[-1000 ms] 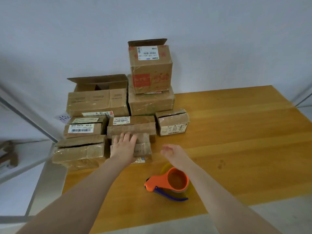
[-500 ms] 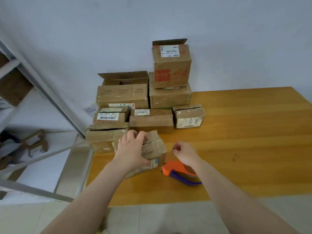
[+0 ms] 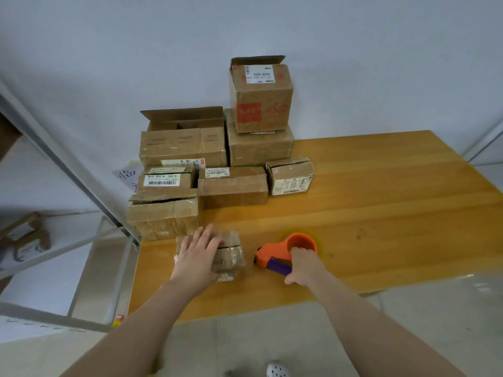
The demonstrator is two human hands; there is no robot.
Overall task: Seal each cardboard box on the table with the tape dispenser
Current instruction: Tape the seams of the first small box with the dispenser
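Observation:
A small cardboard box (image 3: 230, 253) lies near the front left of the wooden table (image 3: 381, 213), its top seam showing as a dark slit. My left hand (image 3: 197, 254) rests flat on its left half with fingers spread. Just right of the box sits the orange tape dispenser (image 3: 285, 250) with a purple handle. My right hand (image 3: 303, 265) grips that handle, fingers curled round it. Behind, several more cardboard boxes (image 3: 231, 186) are stacked against the wall.
The tallest stack has a red-printed box (image 3: 260, 96) on top with a raised flap. An open-topped box (image 3: 185, 142) stands at the back left. A metal shelf frame (image 3: 81, 186) runs along the table's left edge. The floor and a shoe (image 3: 276, 370) show below the front edge.
My left hand has pulled the small box out of the pile toward the front edge and laid it flat. My right hand has closed round the dispenser's handle.

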